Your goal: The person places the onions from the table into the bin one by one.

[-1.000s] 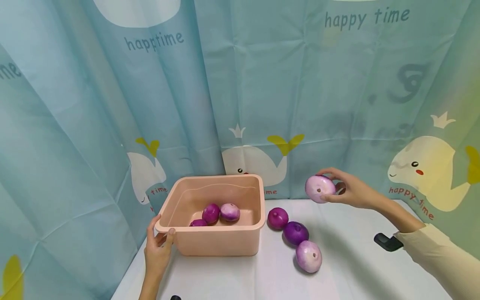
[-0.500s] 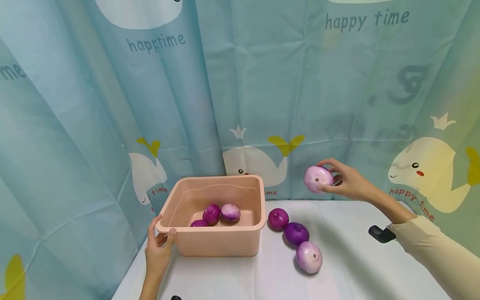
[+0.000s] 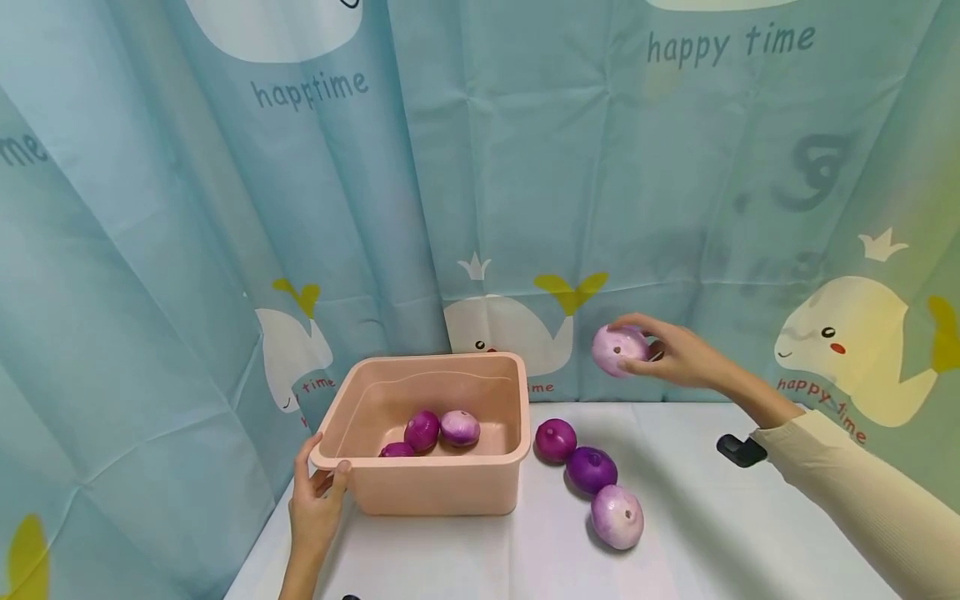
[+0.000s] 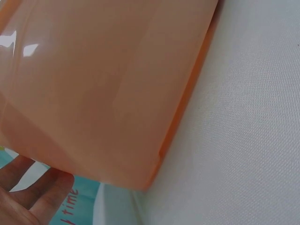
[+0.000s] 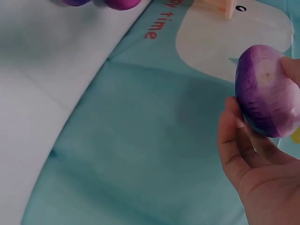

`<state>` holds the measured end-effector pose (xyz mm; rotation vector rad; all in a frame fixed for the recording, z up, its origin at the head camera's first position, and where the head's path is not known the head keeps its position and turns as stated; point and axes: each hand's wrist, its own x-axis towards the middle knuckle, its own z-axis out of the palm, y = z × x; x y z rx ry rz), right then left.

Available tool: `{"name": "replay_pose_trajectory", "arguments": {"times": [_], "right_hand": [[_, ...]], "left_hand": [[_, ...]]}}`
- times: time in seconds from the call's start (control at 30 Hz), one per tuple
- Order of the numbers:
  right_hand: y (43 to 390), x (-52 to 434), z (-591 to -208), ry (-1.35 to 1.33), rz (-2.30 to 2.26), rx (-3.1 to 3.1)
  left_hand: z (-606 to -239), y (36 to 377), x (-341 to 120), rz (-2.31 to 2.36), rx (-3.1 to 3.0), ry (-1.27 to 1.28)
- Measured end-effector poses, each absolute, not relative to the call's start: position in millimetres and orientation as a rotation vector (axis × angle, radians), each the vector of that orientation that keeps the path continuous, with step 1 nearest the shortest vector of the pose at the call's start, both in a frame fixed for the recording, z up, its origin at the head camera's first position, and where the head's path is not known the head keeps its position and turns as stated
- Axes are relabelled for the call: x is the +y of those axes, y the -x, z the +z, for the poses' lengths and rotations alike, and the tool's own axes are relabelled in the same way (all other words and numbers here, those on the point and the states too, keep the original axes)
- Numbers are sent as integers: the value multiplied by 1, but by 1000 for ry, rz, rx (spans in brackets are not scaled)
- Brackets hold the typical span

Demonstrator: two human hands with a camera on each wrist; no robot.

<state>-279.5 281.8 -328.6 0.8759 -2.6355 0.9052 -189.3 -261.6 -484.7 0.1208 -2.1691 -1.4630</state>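
Observation:
My right hand (image 3: 675, 354) holds a pale purple onion (image 3: 617, 350) in the air, right of the box and above the table. In the right wrist view, thumb and fingers grip this onion (image 5: 267, 93), whose side is deep purple. With my left hand (image 3: 315, 508) I hold the near left corner of a peach plastic box (image 3: 435, 487), thumb outside below the rim. The left wrist view has the box wall (image 4: 103, 93) and the fingers at its edge. Inside the box lie a magenta onion (image 3: 422, 431), a pale purple onion (image 3: 460, 427) and a partly hidden onion (image 3: 397, 450).
Right of the box, a magenta onion (image 3: 556, 440), a dark purple onion (image 3: 592, 470) and a pale onion (image 3: 617, 517) lie in a slanting row on the white table (image 3: 705, 533). A blue whale-print curtain (image 3: 517, 167) hangs behind the table and along the left side.
My right hand has risen and moved left toward the box, carrying the onion. The left hand stays at the box corner, and the other onions lie where they were.

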Motion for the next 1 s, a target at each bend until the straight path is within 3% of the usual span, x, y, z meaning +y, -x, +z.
{"name": "replay_pose_trajectory", "arguments": {"times": [0.47,1.0], "right_hand": [[313,212,-294,-1024,919,-2699],[336,96,-301,-1303,852,-2741]], "left_hand": [[-482,189,-260,-1440,-2197,-168],[-484,189,-260,-1434,-2193,-189]]}}
